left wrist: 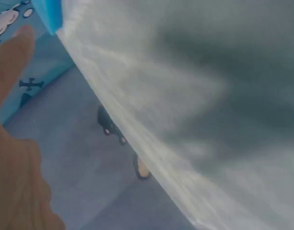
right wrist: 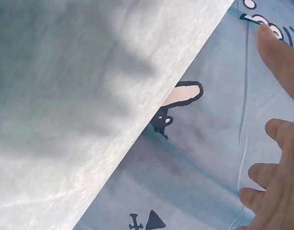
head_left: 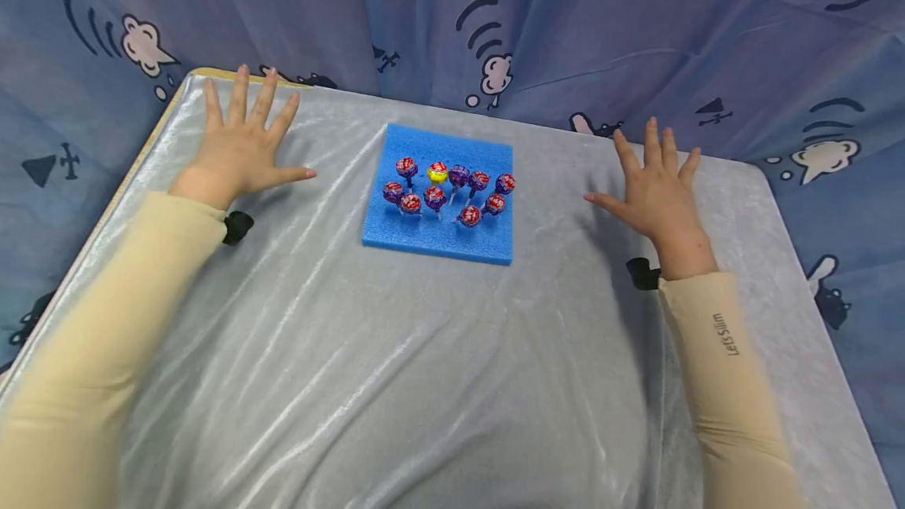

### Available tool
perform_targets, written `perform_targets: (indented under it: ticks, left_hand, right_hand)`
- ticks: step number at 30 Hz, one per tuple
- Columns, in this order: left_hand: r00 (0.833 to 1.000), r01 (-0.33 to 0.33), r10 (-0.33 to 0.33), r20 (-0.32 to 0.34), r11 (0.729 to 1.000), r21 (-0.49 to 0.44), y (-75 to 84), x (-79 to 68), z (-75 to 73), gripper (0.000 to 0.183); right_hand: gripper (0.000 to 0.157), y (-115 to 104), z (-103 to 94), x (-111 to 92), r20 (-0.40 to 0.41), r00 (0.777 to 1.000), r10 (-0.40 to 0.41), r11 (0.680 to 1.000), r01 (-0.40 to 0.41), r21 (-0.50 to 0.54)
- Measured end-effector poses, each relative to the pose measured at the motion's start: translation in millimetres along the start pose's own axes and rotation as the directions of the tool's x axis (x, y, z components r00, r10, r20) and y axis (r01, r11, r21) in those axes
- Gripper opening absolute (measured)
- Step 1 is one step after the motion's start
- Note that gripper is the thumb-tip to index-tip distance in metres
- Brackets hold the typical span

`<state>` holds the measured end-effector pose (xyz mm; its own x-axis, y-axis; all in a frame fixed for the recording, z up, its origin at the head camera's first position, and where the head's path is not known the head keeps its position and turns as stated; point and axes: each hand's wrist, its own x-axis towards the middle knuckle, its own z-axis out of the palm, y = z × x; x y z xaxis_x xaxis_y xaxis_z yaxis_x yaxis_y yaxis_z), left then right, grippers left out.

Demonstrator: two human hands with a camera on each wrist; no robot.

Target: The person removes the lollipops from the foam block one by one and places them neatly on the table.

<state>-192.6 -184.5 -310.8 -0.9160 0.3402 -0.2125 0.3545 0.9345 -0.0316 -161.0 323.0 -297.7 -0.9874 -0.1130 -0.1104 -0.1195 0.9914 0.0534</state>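
Toward the back of the table lies a blue foam block (head_left: 438, 250) with several lollipops standing in it on white sticks. Most wrappers are purple and red, like the front lollipop (head_left: 470, 216); one lollipop (head_left: 437, 173) is yellow and red. To the left of the foam, my left hand (head_left: 236, 144) has its fingers spread and holds nothing. My right hand (head_left: 659, 199), on the other side, is also spread and bare, its shadow on the cloth. In the left wrist view a corner of the foam block (left wrist: 52, 14) shows beyond the thumb.
A shiny grey-white cloth (head_left: 438, 383) covers the table. Behind it hangs a blue patterned curtain (head_left: 424, 22). A black wrist strap piece (head_left: 237, 227) sits at the left wrist, another black piece (head_left: 643, 273) at the right.
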Motion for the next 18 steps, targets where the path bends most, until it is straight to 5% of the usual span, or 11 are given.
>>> perform_targets:
  ticks: [4, 9, 18]
  left_hand:
    - [1.0, -0.006, 0.006, 0.003, 0.992, -0.126, 17.6, -1.0, 3.2, 0.092]
    - [0.999, -0.047, 0.044, -0.014, 0.95, -0.308, 53.7, -1.7, 21.6, 0.085]
    - [0.982, -0.19, 0.177, -0.072, 0.883, -0.428, 100.3, 3.0, 55.1, 0.076]
  right_hand:
    - [0.093, -8.5, -3.9, -1.5, -0.049, 0.998, -0.028, 0.998, 0.03, 0.052]
    - [0.085, -29.2, -6.5, -3.3, -0.17, 0.982, -0.081, 0.974, 0.114, 0.195]
    - [0.066, -72.2, 6.6, -2.1, -0.319, 0.941, -0.116, 0.837, 0.265, 0.478]
